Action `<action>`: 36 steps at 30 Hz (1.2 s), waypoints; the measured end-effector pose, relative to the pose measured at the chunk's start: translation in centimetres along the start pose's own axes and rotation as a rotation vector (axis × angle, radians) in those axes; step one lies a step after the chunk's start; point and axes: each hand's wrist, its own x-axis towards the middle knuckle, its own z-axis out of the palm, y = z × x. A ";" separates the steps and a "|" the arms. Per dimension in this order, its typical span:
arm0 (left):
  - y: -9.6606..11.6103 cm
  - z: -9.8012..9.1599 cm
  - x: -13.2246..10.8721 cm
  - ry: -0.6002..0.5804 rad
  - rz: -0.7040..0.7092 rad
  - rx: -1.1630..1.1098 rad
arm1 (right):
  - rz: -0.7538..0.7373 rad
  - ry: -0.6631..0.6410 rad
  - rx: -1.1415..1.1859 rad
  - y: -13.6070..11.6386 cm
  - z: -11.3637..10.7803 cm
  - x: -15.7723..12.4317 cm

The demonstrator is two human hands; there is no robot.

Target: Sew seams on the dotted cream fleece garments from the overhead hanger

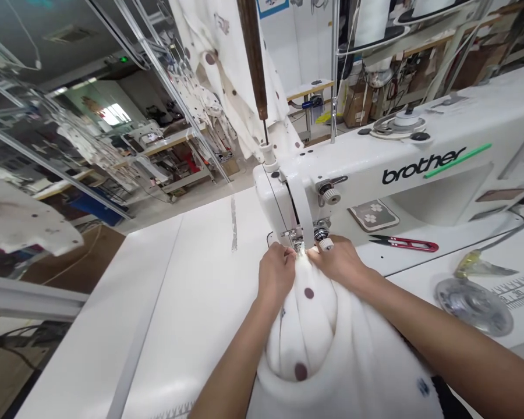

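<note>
A bunched white fabric with dark dots [314,326] rises from my lap to the needle area of a white Brother sewing machine [375,169]. My left hand [276,273] pinches the fabric's top edge just left of the presser foot [297,243]. My right hand [338,261] grips the same edge on the right side of the foot, fingers closed. Both hands press the cloth up against the needle area.
Red thread snips [404,243] lie on the machine bed to the right. A clear round dish [474,302] and a yellowish clip [480,266] sit on the white table [166,302] at right. Dotted garments [227,64] hang behind the machine.
</note>
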 end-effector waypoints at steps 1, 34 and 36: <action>0.0 0.0 0.1 -0.002 0.004 -0.002 | 0.006 0.000 -0.001 0.0 0.0 0.0; -0.2 0.9 0.6 0.106 0.042 0.092 | -0.027 0.106 -0.055 0.4 1.5 0.5; -0.2 0.9 0.7 0.111 0.047 0.089 | -0.021 0.110 -0.050 0.4 1.5 0.6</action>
